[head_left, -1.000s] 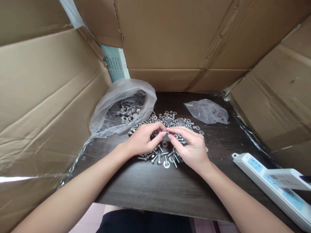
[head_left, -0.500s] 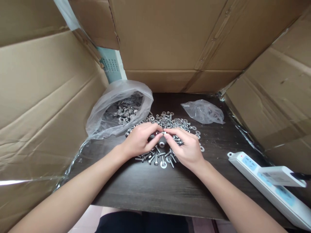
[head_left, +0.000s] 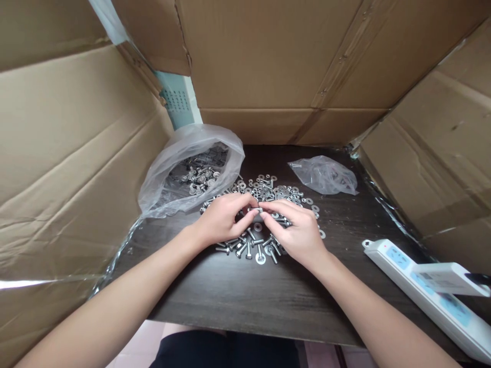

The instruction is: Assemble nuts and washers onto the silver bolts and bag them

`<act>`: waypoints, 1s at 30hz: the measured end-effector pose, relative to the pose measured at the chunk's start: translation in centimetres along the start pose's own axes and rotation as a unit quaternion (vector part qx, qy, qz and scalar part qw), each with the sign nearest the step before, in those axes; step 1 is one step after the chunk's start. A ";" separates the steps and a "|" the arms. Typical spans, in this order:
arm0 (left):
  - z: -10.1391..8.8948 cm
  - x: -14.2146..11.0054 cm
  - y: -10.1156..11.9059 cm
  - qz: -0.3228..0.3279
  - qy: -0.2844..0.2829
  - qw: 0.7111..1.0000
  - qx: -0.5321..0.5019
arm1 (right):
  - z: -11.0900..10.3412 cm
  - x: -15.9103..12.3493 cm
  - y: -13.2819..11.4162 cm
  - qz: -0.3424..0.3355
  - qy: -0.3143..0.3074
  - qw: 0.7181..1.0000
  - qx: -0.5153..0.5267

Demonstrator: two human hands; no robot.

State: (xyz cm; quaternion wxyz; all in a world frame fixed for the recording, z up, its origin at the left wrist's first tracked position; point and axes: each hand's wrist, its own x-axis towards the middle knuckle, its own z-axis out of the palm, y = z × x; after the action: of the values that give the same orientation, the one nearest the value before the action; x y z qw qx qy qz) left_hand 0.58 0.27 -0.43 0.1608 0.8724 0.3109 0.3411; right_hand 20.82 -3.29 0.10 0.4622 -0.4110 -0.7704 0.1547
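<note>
My left hand (head_left: 226, 217) and my right hand (head_left: 295, 227) meet above a spread of metal hardware. Between their fingertips lies a small bolt (head_left: 254, 209); the left thumb and forefinger pinch one end, the right fingertips close on the other. Whether a nut sits on its right end is too small to tell. Under and in front of the hands lie loose bolts (head_left: 249, 250), some with their heads on washers. A single flat washer (head_left: 258, 227) rests just below the fingertips. Beyond the hands, washers and nuts (head_left: 264, 189) are heaped together.
An open clear plastic bag (head_left: 153, 194) holding bolts with washers stands at the back left. A crumpled plastic bag (head_left: 326, 174) lies at the back right. A white power strip (head_left: 418, 291) with a plugged-in adapter runs along the right. Cardboard walls (head_left: 261, 56) surround the dark table (head_left: 238, 296).
The whole view has shifted slightly, so things sit a little further right. Both hands keep their pinch on the bolt, with only a small movement of the right fingertips.
</note>
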 end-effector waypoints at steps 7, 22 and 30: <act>0.3 -0.1 0.0 0.038 0.026 0.999 0.025 | -0.2 0.0 -0.1 0.015 0.006 1.000 -0.013; 0.3 0.3 0.9 0.111 0.042 0.986 0.113 | 0.3 0.0 0.1 0.027 -0.048 0.998 -0.026; 0.9 0.4 1.6 0.136 0.046 0.983 0.118 | 0.5 -0.3 0.4 0.027 -0.022 0.999 0.006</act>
State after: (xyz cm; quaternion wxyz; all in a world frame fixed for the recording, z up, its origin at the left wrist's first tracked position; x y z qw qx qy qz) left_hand 2.15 -0.78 -0.12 -0.0060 0.9029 0.2342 0.3603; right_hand 20.62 -3.24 -0.60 0.4432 -0.4253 -0.7681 0.1805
